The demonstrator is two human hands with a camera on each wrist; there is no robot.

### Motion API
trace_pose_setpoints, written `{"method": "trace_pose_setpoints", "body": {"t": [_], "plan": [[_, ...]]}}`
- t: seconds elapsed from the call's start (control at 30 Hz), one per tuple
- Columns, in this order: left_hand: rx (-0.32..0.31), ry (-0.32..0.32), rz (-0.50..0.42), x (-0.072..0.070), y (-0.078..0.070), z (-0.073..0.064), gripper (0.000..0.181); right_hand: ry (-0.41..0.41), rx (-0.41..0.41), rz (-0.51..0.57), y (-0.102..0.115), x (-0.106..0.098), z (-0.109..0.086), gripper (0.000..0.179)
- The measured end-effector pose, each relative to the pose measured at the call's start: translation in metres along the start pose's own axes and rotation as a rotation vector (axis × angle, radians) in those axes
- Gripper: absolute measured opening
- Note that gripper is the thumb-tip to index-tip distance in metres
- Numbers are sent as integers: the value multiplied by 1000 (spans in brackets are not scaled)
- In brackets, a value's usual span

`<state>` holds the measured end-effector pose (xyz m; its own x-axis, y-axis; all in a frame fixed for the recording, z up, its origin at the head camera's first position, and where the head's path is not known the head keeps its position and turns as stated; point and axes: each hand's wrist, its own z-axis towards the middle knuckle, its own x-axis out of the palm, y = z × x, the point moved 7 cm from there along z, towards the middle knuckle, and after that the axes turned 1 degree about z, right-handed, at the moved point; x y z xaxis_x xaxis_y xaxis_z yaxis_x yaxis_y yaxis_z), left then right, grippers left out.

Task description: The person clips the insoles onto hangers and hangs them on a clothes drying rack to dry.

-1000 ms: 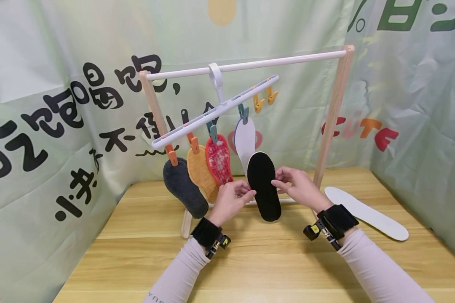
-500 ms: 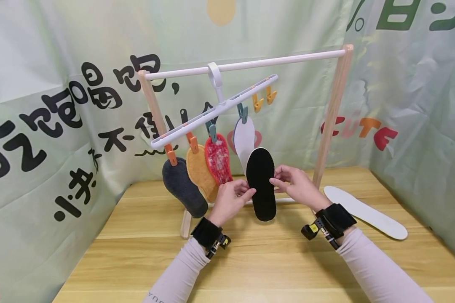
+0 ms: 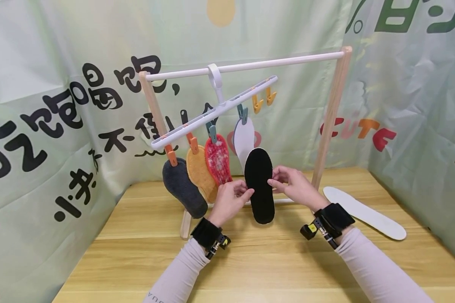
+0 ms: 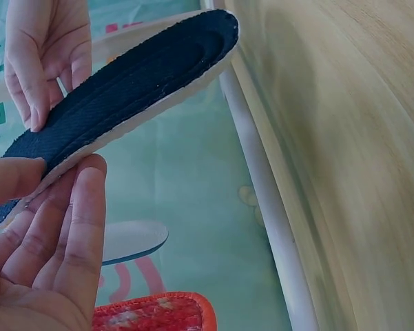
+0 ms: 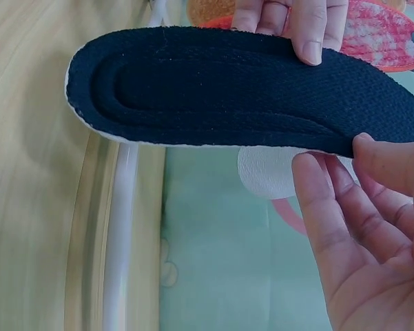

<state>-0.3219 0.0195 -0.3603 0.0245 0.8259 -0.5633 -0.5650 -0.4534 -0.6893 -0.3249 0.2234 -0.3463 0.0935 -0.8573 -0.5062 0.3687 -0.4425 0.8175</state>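
Note:
A black insole [image 3: 259, 185] with a pale edge stands nearly upright between my hands in the head view. My left hand [image 3: 229, 200] pinches its left edge between thumb and fingers. From the other side, my right hand [image 3: 293, 185] pinches the right edge. The right wrist view shows the moulded heel of the insole [image 5: 213, 89], with the right thumb on the dark face and fingers beneath. Behind it, a white insole [image 3: 244, 136] hangs from a teal clip [image 3: 242, 113]. A red patterned insole [image 3: 218, 158] hangs close to my left hand.
A white clip hanger [image 3: 220, 107] hangs slanted from the rack's rod [image 3: 280, 64]. Its left part bears a dark grey insole [image 3: 183, 185] and a yellow insole [image 3: 201, 170]; two yellow clips [image 3: 257, 104] hold nothing. Another white insole [image 3: 364, 213] lies on the table at right.
The black insole has turned more upright and shifted slightly left, after rising a little. Both hands keep their pinch on it, the right hand moving slightly left.

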Motion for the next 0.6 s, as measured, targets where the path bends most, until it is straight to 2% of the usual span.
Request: {"method": "trace_pose_setpoints", "body": {"t": [0.37,0.6], "plan": [[-2,-19,6,-2,2,1,15,39,4,45,-1,3,0,13],[3,-18,3,-3,1,1,13,20,-39,-12,4,-2,2,15]]}}
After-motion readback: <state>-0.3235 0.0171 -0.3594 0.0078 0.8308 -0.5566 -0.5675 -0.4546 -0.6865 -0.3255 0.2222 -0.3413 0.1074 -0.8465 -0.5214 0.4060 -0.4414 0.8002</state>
